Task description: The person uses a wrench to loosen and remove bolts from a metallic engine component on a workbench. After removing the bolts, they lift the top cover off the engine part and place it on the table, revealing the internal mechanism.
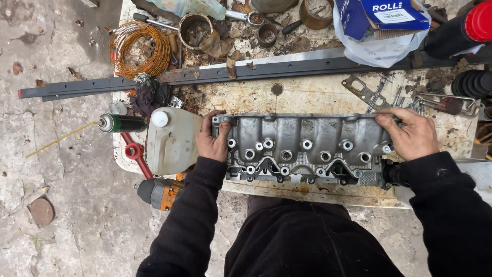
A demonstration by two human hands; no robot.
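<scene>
A grey metal cylinder head (302, 146) with several round ports lies lengthwise on a stained white table (307, 97), close to its near edge. My left hand (211, 138) grips its left end, thumb on the top edge. My right hand (410, 133) grips its right end, fingers curled over the far corner. Both arms are in black sleeves.
A white plastic jug (171, 138) stands just left of the head. Beside it lie a spray can (120, 123), a red clamp (136, 154) and an orange power tool (159, 192). A long dark metal rail (230, 72), a copper wire coil (138, 48), tins, wrenches (446, 102) and a blue box (389, 15) crowd the far side.
</scene>
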